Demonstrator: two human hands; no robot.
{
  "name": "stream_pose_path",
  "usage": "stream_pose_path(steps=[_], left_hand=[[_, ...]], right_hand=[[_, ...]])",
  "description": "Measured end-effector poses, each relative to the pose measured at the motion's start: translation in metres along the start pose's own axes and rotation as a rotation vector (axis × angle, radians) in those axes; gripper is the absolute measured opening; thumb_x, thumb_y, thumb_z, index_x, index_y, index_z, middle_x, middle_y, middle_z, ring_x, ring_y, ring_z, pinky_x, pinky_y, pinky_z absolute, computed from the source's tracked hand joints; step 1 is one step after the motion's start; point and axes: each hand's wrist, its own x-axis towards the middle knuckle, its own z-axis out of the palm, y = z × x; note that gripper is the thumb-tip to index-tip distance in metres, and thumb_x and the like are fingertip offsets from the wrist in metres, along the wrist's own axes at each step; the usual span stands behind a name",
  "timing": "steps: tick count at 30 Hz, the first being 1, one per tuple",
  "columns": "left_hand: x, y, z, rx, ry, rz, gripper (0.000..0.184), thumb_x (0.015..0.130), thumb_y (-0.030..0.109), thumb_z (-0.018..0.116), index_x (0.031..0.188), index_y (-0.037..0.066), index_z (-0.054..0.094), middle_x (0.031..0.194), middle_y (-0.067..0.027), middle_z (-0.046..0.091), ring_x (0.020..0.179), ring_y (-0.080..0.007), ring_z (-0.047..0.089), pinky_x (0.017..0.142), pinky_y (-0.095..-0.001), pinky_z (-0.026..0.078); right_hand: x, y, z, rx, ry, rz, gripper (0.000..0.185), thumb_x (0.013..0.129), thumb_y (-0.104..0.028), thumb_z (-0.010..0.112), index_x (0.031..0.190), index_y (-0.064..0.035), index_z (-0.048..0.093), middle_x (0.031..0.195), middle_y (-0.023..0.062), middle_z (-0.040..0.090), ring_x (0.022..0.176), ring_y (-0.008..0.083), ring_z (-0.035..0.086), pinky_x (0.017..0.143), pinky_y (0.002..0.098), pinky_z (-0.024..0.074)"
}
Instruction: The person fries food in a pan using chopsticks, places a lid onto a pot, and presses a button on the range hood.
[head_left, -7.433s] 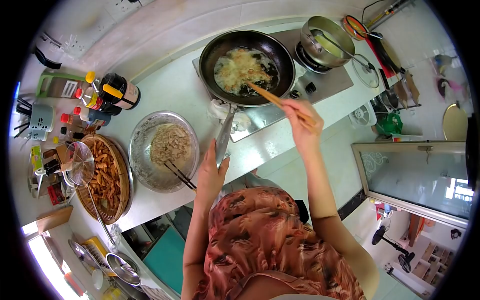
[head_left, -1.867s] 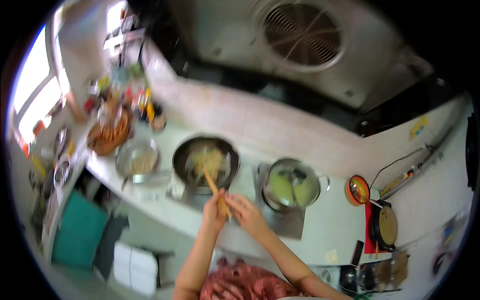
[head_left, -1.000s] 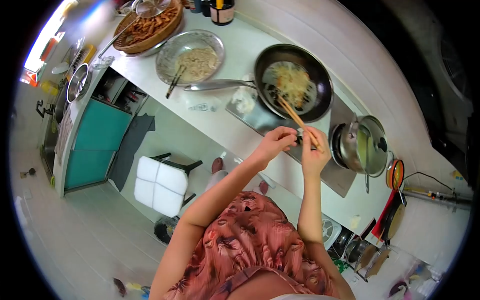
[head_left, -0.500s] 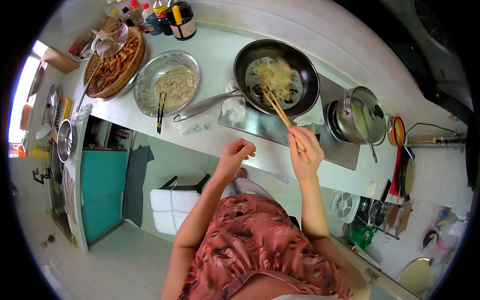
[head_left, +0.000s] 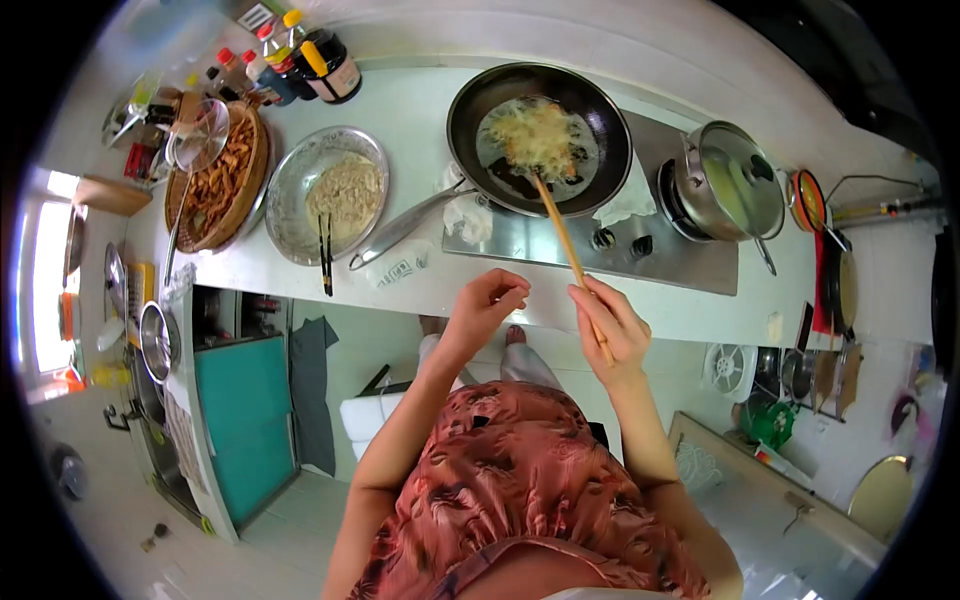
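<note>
My right hand point(head_left: 617, 325) is closed around long wooden chopsticks point(head_left: 562, 232), whose tips reach into the dark frying pan point(head_left: 611, 125). Pale battered food point(head_left: 538, 138) bubbles in oil at the pan's middle, right by the tips. The chopsticks lie close together and look almost like one stick. My left hand point(head_left: 488, 308) hovers in front of the counter edge, fingers curled in with nothing seen in them. Left of the pan handle stands a metal bowl point(head_left: 284, 180) of battered pieces point(head_left: 342, 194), with dark chopsticks point(head_left: 325, 250) leaning over its rim.
A wicker basket point(head_left: 262, 160) of browned fried pieces sits at the left, a mesh skimmer point(head_left: 200, 135) resting across it. Behind stand several sauce bottles point(head_left: 328, 68). Right of the pan, a lidded steel pot point(head_left: 728, 185) occupies the other burner of the steel hob point(head_left: 700, 265).
The chopsticks have come together from slightly apart, their tips still at the frying food. The camera view has shifted and turned a little. My left hand stays curled near the counter edge.
</note>
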Motion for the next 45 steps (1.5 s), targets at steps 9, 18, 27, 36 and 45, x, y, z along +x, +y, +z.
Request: stream_pose_path(steps=[9,18,27,36,45], left_hand=[[0.006,0.052,-0.077,0.439,-0.281,0.274,0.017,0.087,0.010,0.059,0.102,0.002,0.062,0.094,-0.0095,0.064,0.078,-0.0178,0.062,0.070,-0.0295,0.050],[-0.028,0.070,-0.164,0.175,-0.406,0.074,0.021,0.092,0.009,0.054,0.109,-0.002,0.059,0.094,-0.0092,0.064,0.078,-0.0153,0.064,0.067,-0.0266,0.051],[-0.048,0.047,-0.259,-0.119,-0.064,-0.046,0.030,0.097,0.017,0.047,0.116,-0.004,0.056,0.092,-0.0064,0.063,0.082,-0.0115,0.058,0.072,-0.0240,0.049],[-0.042,0.030,-0.314,-0.172,0.065,-0.107,0.029,0.095,0.016,0.050,0.111,-0.007,0.056,0.100,-0.0146,0.066,0.088,-0.0196,0.065,0.077,-0.0308,0.053],[-0.033,0.054,-0.387,-0.294,0.299,0.001,0.027,0.093,0.014,0.050,0.108,-0.008,0.056,0.095,-0.0186,0.065,0.082,-0.0255,0.067,0.072,-0.0319,0.056]], right_hand=[[-0.016,-0.062,0.057,-0.171,0.213,0.235,0.022,0.079,0.006,0.065,0.098,-0.0039,0.070,0.100,0.0133,0.065,0.085,0.0236,0.067,0.071,0.0279,0.0533],[0.011,-0.165,0.124,-0.225,0.248,0.254,0.023,0.081,0.006,0.062,0.101,-0.0031,0.069,0.108,0.0161,0.063,0.095,0.0264,0.065,0.080,0.0317,0.0543],[0.030,-0.203,0.238,0.001,0.013,-0.172,0.039,0.066,0.002,0.064,0.105,-0.0015,0.067,0.115,0.0192,0.057,0.102,0.0334,0.062,0.078,0.0353,0.0570],[0.031,-0.220,0.302,0.042,-0.105,-0.135,0.039,0.075,0.003,0.061,0.115,0.0036,0.058,0.119,0.0189,0.055,0.105,0.0336,0.060,0.083,0.0354,0.0542],[0.073,-0.252,0.324,0.095,-0.199,-0.242,0.041,0.077,0.004,0.059,0.117,-0.0002,0.055,0.123,0.0156,0.053,0.112,0.0307,0.056,0.087,0.0349,0.0514]])
